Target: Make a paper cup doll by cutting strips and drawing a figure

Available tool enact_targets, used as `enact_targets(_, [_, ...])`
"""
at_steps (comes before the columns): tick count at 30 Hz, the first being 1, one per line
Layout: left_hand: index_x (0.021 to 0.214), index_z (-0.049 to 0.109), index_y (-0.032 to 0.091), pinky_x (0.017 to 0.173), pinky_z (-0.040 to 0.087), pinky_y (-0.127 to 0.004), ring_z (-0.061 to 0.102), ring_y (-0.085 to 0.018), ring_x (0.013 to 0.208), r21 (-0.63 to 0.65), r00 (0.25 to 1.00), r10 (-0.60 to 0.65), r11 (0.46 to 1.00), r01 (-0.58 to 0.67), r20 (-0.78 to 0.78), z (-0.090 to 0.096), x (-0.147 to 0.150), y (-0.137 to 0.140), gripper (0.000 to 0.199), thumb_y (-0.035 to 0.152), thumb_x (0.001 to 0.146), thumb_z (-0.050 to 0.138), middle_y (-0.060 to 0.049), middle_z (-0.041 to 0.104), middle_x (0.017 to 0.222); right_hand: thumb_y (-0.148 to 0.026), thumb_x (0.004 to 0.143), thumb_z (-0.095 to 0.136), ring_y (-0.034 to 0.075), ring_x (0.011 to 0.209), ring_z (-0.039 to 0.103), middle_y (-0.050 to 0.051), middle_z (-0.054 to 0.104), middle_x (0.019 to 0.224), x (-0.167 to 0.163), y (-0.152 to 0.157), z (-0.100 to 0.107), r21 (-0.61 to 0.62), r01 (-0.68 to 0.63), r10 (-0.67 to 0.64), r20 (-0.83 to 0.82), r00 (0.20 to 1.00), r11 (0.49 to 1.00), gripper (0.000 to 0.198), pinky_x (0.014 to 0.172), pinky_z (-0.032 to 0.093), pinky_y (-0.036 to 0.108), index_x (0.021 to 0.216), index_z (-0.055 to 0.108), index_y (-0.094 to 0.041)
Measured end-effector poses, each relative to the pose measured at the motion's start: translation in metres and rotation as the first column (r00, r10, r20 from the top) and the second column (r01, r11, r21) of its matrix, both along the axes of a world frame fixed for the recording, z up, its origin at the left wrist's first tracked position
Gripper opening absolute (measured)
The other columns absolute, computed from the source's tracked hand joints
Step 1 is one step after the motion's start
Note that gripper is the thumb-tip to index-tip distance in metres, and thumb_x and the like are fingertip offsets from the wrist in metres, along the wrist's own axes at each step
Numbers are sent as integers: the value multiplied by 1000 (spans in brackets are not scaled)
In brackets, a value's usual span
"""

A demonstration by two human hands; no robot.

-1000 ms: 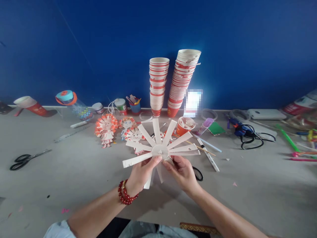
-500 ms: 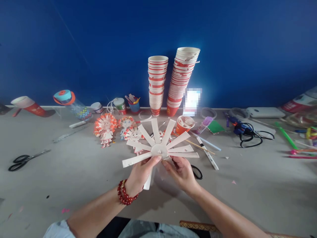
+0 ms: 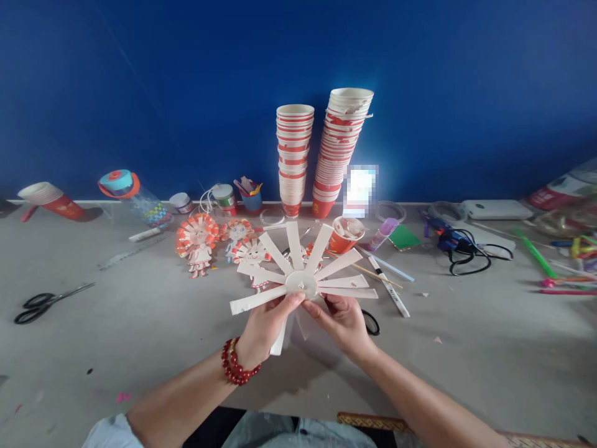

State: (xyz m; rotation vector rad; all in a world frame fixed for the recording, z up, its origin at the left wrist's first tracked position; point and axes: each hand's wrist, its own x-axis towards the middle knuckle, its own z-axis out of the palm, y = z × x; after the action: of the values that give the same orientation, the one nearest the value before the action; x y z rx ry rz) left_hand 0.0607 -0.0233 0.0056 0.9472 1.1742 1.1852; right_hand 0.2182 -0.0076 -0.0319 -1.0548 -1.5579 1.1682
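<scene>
Between my hands is a paper cup cut into strips (image 3: 301,283), its white strips splayed outward around the round base like petals. My left hand (image 3: 270,323) pinches it at the lower left of the base, thumb on top. At the lower right, my right hand (image 3: 342,320) grips it too, the thumb near the rim of the base and the other fingers partly hidden beneath. Black-handled scissors (image 3: 372,322) lie on the table, partly behind my right hand. Just beyond the strips are paper dolls (image 3: 198,242) with red-and-white fringed heads.
Two tall stacks of paper cups (image 3: 293,168) stand against the blue wall beside a lit, blurred screen (image 3: 360,190). A cup with scraps (image 3: 346,236), a white marker (image 3: 389,289) and a blue glue gun (image 3: 448,236) lie to the right. More scissors (image 3: 41,305) rest at left.
My right thumb has shifted slightly up and left toward the base of the cut cup. Both hands keep their hold, and the view has moved a little.
</scene>
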Motion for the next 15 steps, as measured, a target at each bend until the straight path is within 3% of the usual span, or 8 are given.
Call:
enact_targets(5, [94,76,17,98,50,-41,66,-31,109,-27,1000,25,999,-26,-18,5,0,1,31,40,73,75,-9,76,104,-47,81,69,11,52,46,-2,55,55,0,3,1,9,30,-30,59,998,1000,34,48,38,21,72,71,-15])
enact_targets(10, [96,76,20,103,46,-38,64,-28,113,-5,998,0,1000,0,-65,2,-1,3,27,38,77,72,-6,75,108,-45,84,66,16,61,55,2,64,66,-1,4,2,26,0,-2,73,997,1000,31,56,44,23,80,72,-15])
enact_targets(15, [96,75,19,103,46,-38,64,-28,112,-19,1000,-11,1000,11,-1,-2,0,5,27,37,78,72,-6,74,109,-48,81,68,13,55,49,-1,58,57,1,7,-5,13,46,-47,110,993,999,35,53,42,22,71,70,-14])
